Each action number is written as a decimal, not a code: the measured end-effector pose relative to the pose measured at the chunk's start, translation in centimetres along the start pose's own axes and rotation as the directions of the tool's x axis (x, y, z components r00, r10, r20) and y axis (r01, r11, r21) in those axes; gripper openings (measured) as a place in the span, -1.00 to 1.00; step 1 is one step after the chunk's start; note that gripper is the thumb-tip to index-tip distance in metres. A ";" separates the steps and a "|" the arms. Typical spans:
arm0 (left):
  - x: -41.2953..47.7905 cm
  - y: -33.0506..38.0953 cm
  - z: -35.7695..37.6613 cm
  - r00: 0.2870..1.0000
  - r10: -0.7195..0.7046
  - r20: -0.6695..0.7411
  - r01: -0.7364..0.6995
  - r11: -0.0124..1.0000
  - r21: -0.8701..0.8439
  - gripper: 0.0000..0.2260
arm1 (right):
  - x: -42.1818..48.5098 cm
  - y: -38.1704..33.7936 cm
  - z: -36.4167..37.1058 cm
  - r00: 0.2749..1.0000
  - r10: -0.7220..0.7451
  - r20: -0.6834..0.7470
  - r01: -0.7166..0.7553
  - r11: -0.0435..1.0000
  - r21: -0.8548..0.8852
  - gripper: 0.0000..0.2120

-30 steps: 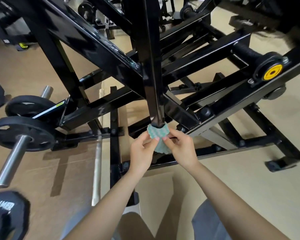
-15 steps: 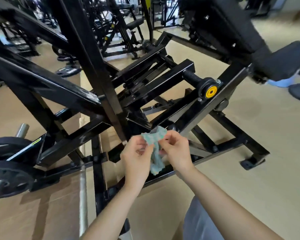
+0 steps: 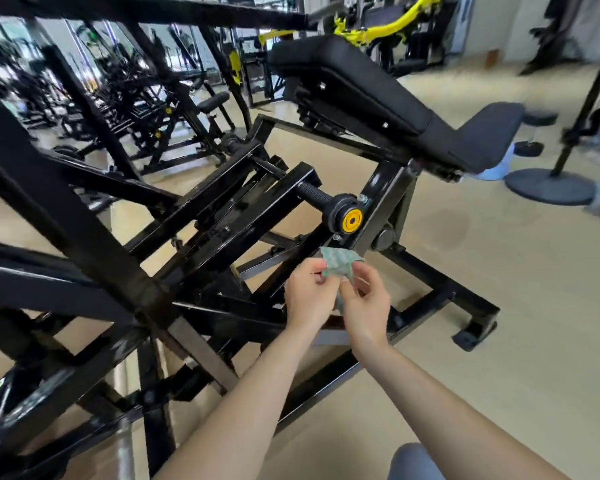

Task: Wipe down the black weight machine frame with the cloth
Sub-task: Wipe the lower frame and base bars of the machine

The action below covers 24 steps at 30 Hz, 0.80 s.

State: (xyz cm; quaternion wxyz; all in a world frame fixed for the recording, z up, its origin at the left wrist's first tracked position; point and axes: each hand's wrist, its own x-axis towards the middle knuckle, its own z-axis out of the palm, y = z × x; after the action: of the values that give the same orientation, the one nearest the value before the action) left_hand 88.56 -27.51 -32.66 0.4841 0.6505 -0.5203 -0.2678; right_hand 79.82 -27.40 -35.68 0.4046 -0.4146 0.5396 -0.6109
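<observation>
Both hands pinch the cloth (image 3: 338, 266), left hand (image 3: 309, 299) and right hand (image 3: 366, 306), clear of the frame (image 3: 222, 233); a loose pinch risks dropping it between the bars.

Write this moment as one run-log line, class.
left hand: pinches cloth | right hand: pinches cloth | cloth: below yellow cap | frame contact: cannot tell

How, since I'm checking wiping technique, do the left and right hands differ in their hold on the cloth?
The left hand pinches the green patterned cloth at its left edge; the right hand pinches it lower, nearer its middle. The left hand's fingers curl in close; the right hand's are looser and more spread. Both hold the same cloth, just below the yellow-capped pivot.
</observation>
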 end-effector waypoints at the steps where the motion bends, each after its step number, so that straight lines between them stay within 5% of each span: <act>1: 0.4 -0.2 0.2 1.000 0.025 0.014 -0.026 1.000 0.010 -0.88 | 0.6 0.0 -0.1 0.999 -0.025 0.021 0.026 1.000 0.000 -0.67; 9: 1.2 -0.8 0.7 0.970 0.237 0.054 -0.243 0.956 0.164 -0.69 | 2.2 0.6 -1.1 0.965 -0.240 0.107 0.247 0.967 -0.056 -0.53; 15: 0.2 -2.8 -0.6 0.958 0.266 0.102 -0.281 0.820 0.498 -0.68 | 1.0 3.7 -1.3 0.978 -0.033 0.205 0.039 0.999 -0.027 -0.59; 19: -0.4 -3.7 -2.0 0.948 0.286 0.137 -0.292 0.619 0.729 -0.72 | -1.1 4.4 -1.3 0.951 0.065 0.304 -0.064 0.998 -0.014 -0.60; 24: -0.8 -4.5 -2.9 0.941 0.289 0.175 -0.311 0.541 0.782 -0.69 | -2.4 3.4 -1.0 0.895 0.256 0.365 -0.292 0.955 0.047 -0.55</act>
State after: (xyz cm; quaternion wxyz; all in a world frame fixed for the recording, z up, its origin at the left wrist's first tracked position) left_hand 92.67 -25.80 -35.70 0.1729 0.6953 -0.6938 0.0727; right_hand 79.86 -25.16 -39.28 0.5977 -0.4170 0.4793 -0.4891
